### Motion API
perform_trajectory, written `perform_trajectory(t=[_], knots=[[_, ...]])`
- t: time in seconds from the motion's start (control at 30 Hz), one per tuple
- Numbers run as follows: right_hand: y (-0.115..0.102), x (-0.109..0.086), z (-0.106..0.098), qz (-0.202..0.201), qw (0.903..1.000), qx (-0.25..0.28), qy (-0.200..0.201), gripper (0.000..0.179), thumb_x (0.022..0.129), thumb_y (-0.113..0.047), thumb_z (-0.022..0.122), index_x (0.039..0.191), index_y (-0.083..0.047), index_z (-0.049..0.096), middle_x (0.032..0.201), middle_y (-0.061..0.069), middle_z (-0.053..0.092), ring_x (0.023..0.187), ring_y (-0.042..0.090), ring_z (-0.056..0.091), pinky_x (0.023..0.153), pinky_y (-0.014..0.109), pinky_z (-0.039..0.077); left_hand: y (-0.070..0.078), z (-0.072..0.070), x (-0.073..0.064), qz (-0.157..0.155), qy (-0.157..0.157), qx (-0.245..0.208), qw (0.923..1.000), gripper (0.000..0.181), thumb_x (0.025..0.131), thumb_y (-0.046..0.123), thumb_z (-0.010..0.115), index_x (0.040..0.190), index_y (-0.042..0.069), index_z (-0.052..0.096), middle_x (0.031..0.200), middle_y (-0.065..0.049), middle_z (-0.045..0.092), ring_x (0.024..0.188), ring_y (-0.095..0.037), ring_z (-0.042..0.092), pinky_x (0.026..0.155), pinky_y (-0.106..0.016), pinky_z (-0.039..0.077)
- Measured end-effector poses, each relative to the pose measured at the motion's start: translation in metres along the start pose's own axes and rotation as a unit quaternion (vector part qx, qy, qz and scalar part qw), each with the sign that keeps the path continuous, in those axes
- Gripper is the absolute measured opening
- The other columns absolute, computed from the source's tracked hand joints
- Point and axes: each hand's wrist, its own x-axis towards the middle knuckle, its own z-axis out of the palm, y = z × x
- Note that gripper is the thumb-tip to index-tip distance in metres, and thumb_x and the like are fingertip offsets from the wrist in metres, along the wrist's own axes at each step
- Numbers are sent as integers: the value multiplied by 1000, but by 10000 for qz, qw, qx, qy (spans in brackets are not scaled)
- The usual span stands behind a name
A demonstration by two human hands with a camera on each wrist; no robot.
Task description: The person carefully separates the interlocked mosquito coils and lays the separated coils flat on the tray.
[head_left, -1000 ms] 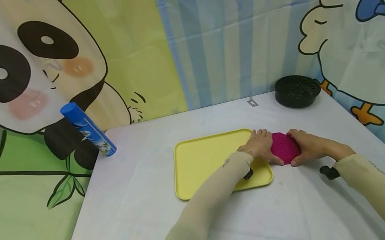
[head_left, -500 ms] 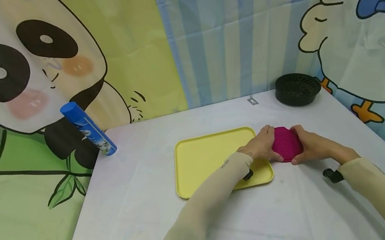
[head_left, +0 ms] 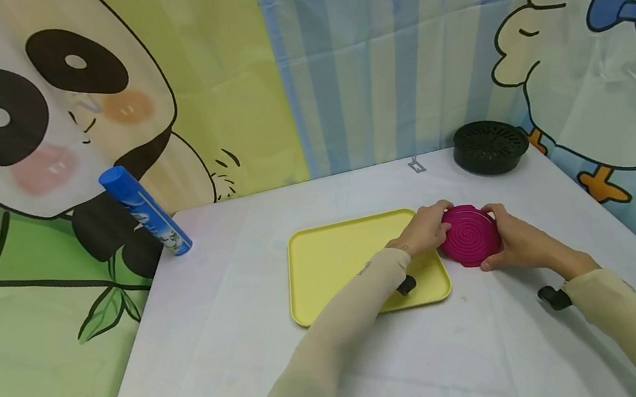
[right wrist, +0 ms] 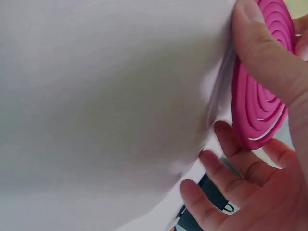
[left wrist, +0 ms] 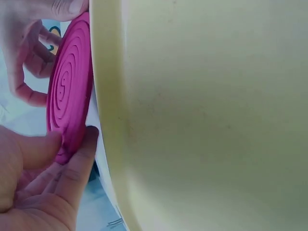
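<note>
A round magenta trivet (head_left: 470,237) with spiral grooves is between my two hands, just at the right edge of a yellow tray (head_left: 331,250). My left hand (head_left: 426,228) pinches its left rim; in the left wrist view the thumb lies on the grooved face of the trivet (left wrist: 70,82) and a finger is behind it. On the opposite side, my right hand (head_left: 519,239) grips the rim, with its thumb along the near edge of the trivet (right wrist: 257,106) in the right wrist view. Whether the trivet is fully off the table cannot be told.
A round black slotted container (head_left: 490,147) stands at the table's back right. At the far left edge is a blue spray can (head_left: 146,211). A small grey tag-like mark (head_left: 417,164) lies near the back edge. Printed curtains rise behind the white table (head_left: 423,359).
My left hand has gone from lying flat along the trivet's side to pinching its rim with curled fingers. The trivet has shifted slightly away from me and shows more of its face.
</note>
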Motion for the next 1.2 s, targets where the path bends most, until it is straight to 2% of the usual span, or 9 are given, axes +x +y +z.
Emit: perform_trajectory(t=[0.13, 0.37, 0.53, 0.63, 0.8, 0.93, 1.03, 1.1, 1.2], knots=[[1, -2, 1, -53, 9999, -37, 87, 120, 69, -35, 95, 151, 6, 17, 140, 34, 45, 124, 51, 50, 94, 61, 52, -4, -2, -1, -19, 147, -328, 9994, 37, 103, 8, 57, 139, 15, 55, 121, -3, 69, 94, -4, 60, 75, -9, 47], [1, -5, -1, -408, 9988, 89, 249, 117, 71, -23, 94, 153, 5, 16, 143, 33, 41, 125, 48, 48, 95, 61, 52, -9, -3, -5, -53, 345, -995, 9944, 35, 101, 5, 59, 135, 15, 56, 114, -6, 70, 88, -7, 62, 71, -11, 49], [0, -6, -11, -583, 9977, 193, 301, 115, 75, -17, 91, 159, -2, 14, 137, 29, 45, 104, 36, 57, 80, 44, 61, -10, -7, -9, 27, 667, -1401, 9879, 35, 100, 5, 61, 134, 13, 57, 105, -5, 70, 82, -6, 61, 67, -12, 50], [0, -5, -17, -798, 9957, 236, 412, 113, 77, -10, 88, 161, -7, 13, 134, 27, 48, 100, 33, 58, 75, 39, 61, -9, -10, -10, 81, 901, -1566, 9835, 35, 100, 4, 61, 134, 12, 58, 102, -5, 70, 80, -5, 61, 66, -12, 50], [-2, -4, -24, -1138, 9907, 138, 728, 105, 80, 0, 83, 162, -8, 17, 132, 25, 51, 105, 36, 57, 77, 42, 61, -7, -15, -11, 3, 1081, -1651, 9803, 35, 99, 5, 62, 133, 10, 60, 105, -5, 71, 81, -4, 62, 66, -11, 50], [-2, -3, -27, -932, 9914, 127, 905, 98, 85, 4, 77, 163, -14, 19, 127, 26, 55, 102, 39, 62, 77, 46, 62, -7, -17, -10, -135, 1168, -1741, 9777, 32, 99, 6, 64, 131, 8, 63, 106, -6, 73, 83, -4, 64, 65, -11, 50], [-3, -2, -29, -567, 9925, 283, 1043, 92, 90, 2, 73, 162, -16, 20, 121, 28, 58, 98, 42, 65, 74, 45, 62, -9, -19, -11, -163, 1258, -2097, 9695, 29, 99, 4, 63, 127, 5, 65, 109, -11, 74, 82, -7, 68, 66, -14, 55], [-4, -1, -30, -325, 9916, 435, 1177, 82, 93, -3, 71, 160, -12, 25, 119, 30, 60, 97, 43, 66, 71, 38, 62, -11, -21, -11, -173, 1275, -2561, 9580, 27, 99, 1, 61, 125, 1, 66, 109, -16, 74, 80, -11, 72, 68, -22, 60], [-7, 1, -32, -38, 9869, 744, 1434, 64, 96, -10, 70, 151, -4, 39, 120, 31, 63, 100, 44, 66, 67, 22, 59, -14, -25, -12, -195, 1275, -3272, 9361, 25, 99, -2, 59, 123, -2, 66, 107, -20, 74, 76, -15, 73, 73, -39, 63]])
